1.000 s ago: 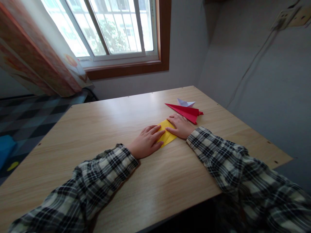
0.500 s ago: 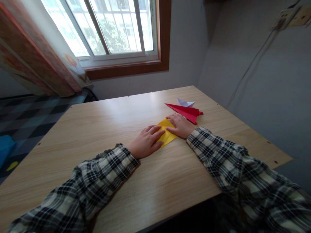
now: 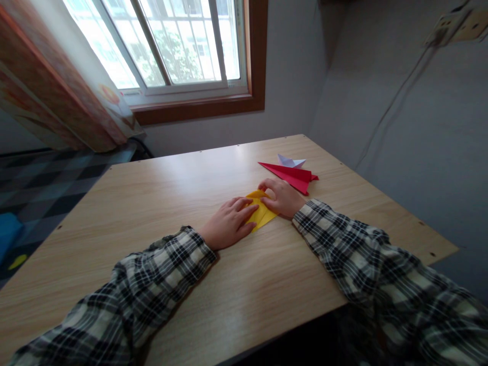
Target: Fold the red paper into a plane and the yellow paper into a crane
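Observation:
A folded sheet of yellow paper (image 3: 263, 216) lies on the wooden table (image 3: 183, 198) between my hands. Flat on its left side rests my left hand (image 3: 231, 222), fingers stretched out and slightly apart. At the paper's far right edge, my right hand (image 3: 284, 198) has its thumb and fingers curled in a pinch, and the far corner of the paper curves up there. Just beyond my right hand lies a red folded paper plane (image 3: 292, 175). Behind the plane sits a small white paper boat (image 3: 293, 161).
The window (image 3: 179, 46) is past the table's far side, with a patterned curtain (image 3: 64, 76) to the left. A cord (image 3: 396, 99) hangs from a wall socket (image 3: 450, 28) at right. A blue object (image 3: 8, 231) lies beyond the table's left edge.
My right fingers, earlier laid out over the yellow paper, have curled inward and gripped its far corner, which now bends up. My left hand stays in place.

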`<state>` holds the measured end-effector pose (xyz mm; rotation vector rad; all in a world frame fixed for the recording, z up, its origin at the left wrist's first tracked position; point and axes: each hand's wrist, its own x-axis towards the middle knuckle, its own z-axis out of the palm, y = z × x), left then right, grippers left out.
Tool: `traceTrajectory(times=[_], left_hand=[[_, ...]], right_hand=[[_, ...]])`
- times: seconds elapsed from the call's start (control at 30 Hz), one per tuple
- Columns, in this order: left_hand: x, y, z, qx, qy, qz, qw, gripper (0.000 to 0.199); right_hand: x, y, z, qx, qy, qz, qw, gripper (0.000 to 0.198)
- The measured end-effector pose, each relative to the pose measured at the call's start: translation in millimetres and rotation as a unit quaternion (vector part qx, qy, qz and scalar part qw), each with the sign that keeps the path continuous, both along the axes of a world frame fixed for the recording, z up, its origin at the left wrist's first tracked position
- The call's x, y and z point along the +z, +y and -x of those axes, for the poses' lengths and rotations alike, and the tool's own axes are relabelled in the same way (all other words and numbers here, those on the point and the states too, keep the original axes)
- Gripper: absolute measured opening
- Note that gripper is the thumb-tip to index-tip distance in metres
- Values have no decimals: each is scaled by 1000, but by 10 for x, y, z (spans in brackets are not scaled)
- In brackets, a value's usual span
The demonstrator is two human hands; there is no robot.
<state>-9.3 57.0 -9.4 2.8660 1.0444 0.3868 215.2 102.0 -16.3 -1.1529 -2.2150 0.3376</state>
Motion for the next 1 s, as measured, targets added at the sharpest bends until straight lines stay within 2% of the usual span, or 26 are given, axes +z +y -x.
traceTrajectory(times=[0.17,0.43,0.77,1.0], left_hand=[[-2,0,2,1,4,4,1000,45],[-19,2,-3,-5,-12,2,1000,45],[29,-53,-38,55,-5,-28,998,37],[-20,-50,-16,94,-24,-58,994,46]], right_hand=[[6,-23,11,4,9,-5,1000,19],[4,-16,8,51,-13,-21,998,7],[3,-16,6,76,-27,-23,996,13],[11,-23,13,89,-26,-21,995,16]])
